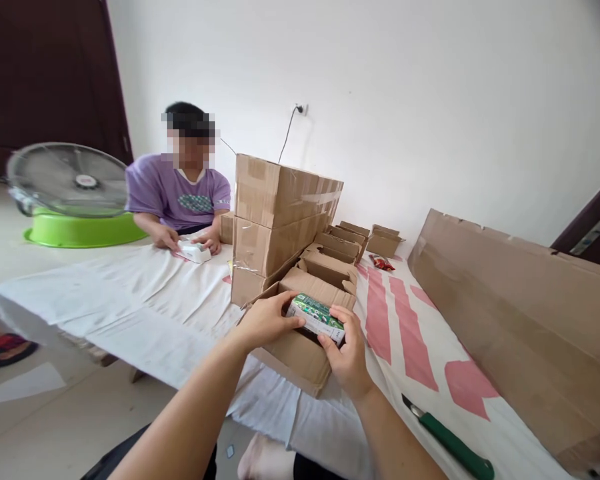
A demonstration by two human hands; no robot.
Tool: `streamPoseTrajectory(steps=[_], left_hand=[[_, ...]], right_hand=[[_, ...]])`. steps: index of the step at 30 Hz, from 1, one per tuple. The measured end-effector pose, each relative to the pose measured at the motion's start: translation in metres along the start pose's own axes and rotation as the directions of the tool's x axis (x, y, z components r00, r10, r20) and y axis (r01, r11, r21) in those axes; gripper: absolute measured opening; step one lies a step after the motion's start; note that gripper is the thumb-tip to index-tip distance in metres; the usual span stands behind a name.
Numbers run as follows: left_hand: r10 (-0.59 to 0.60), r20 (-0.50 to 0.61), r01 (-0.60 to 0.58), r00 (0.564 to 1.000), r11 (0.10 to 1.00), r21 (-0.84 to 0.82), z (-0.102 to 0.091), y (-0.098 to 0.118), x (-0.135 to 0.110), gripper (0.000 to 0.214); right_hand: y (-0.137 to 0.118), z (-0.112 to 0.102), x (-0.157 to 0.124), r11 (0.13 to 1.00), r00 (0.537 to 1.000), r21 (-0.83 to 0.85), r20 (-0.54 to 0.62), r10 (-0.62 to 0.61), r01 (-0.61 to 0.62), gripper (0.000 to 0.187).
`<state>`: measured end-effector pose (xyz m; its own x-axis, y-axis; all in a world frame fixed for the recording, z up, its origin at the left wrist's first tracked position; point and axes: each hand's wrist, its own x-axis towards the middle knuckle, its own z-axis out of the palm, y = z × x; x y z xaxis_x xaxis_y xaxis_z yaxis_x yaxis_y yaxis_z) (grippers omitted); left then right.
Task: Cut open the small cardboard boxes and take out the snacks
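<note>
Between my two hands is a small green and white printed box [316, 315], held just over the opening of a brown cardboard box [294, 357] whose flaps are spread. My left hand [271, 321] grips its left end, thumb on the near side. At the right end, my right hand [347, 343] closes around it with thumb and fingers. The inside of the cardboard box is mostly hidden by the printed box and my hands.
Taped cartons [260, 227] are stacked beyond my left hand. Several opened boxes [337, 247] line up behind. A green-handled knife [453, 440] lies at right, near a large cardboard sheet [520, 320]. A red packet [381, 263] sits farther back. Across the cloth, a person [180, 193] handles a white object [195, 251].
</note>
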<state>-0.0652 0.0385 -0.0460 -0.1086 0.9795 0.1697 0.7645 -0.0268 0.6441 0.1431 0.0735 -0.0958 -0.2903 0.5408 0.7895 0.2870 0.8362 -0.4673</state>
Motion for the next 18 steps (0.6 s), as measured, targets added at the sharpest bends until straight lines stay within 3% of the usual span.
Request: streamPoseTrajectory(steps=[5,12,16,18], left_hand=[[0.038,-0.014,-0.037,0.999,0.997,0.062,-0.002,0.001,-0.004,0.064],[0.066,-0.056,-0.069,0.996,0.996,-0.049,0.000,-0.002,-0.004,0.069],[0.121,-0.109,-0.134,0.987,0.984,-0.119,0.002,-0.003,-0.003,0.060],[0.158,-0.146,-0.176,0.977,0.977,-0.121,0.003,-0.003,-0.001,0.056]], right_hand=[[0.002,0.000,-0.003,0.999,0.999,0.019,0.043,0.029,-0.030,0.036],[0.000,-0.002,0.000,0.991,0.990,0.035,0.063,0.130,-0.132,0.041],[0.002,-0.008,0.014,0.961,0.951,-0.006,0.140,0.275,-0.277,0.060],[0.003,-0.010,0.024,0.942,0.920,-0.053,0.204,0.336,-0.332,0.061]])
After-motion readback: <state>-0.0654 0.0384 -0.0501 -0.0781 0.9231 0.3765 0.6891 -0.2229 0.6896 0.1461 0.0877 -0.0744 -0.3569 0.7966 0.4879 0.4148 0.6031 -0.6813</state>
